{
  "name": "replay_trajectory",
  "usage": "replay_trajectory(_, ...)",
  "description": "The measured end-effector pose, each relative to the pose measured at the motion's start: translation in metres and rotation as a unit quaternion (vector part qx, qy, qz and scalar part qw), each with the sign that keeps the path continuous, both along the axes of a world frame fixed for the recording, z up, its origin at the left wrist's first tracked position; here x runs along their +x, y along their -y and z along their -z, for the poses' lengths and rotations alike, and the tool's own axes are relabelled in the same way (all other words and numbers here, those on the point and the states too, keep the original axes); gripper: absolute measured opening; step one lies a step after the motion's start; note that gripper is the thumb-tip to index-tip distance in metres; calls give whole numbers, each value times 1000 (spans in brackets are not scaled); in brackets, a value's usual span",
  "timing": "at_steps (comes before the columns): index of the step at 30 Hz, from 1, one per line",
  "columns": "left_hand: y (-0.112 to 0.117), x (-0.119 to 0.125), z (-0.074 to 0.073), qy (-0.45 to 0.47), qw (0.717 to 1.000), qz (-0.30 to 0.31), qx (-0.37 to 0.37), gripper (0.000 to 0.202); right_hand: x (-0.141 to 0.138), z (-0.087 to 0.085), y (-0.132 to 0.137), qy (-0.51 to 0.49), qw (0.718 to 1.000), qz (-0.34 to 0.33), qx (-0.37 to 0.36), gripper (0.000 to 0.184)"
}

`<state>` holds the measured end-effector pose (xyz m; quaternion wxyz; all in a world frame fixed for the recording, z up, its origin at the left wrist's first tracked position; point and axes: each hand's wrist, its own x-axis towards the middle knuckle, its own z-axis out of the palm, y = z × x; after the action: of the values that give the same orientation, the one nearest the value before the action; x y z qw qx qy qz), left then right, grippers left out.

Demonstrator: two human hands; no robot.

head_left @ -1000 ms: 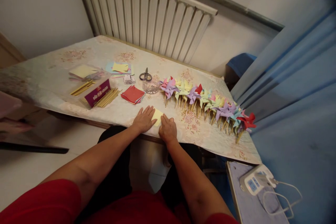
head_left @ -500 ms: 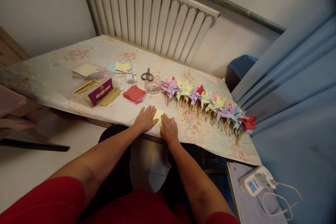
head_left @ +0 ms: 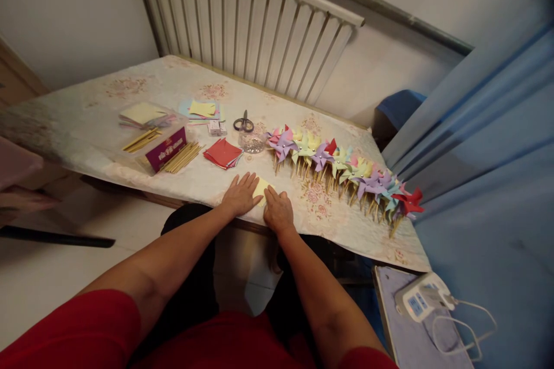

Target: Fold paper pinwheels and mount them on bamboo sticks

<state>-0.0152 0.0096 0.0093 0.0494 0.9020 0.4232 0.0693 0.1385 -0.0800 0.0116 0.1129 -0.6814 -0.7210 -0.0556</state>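
Flat left grip [head_left: 240, 195], curled right grip [head_left: 277, 209] touch paper [head_left: 262, 187].

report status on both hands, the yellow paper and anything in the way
Left hand flat on yellow paper, right hand touching its right side. Paper lies on table. Red paper stack beyond, touching neither hand.

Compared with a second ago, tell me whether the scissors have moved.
No; the scissors keep their place on the tablecloth, beside the same printed flowers.

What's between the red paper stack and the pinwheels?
In the head view, a clear tub of small shiny bits lies between the red paper stack and the pinwheels.
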Motion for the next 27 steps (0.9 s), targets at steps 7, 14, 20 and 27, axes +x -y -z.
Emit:
replay_trajectory(7,-1,-1,2,1,1000,9,3,75,1,-1,1,-6,1000,11,3,51)
replay_trajectory(14,-3,-1,2,-4,1000,11,-2,74,2,-2,-1,-21,1000,11,10,40)
replay_trajectory(20,-2,-1,0,-11,1000,15,-9,76,2,-1,-2,-32,999,6,33,37)
replay_trajectory(27,-4,-5,-3,-25,999,24,-18,71,4,3,-1,-33,999,-2,43,41)
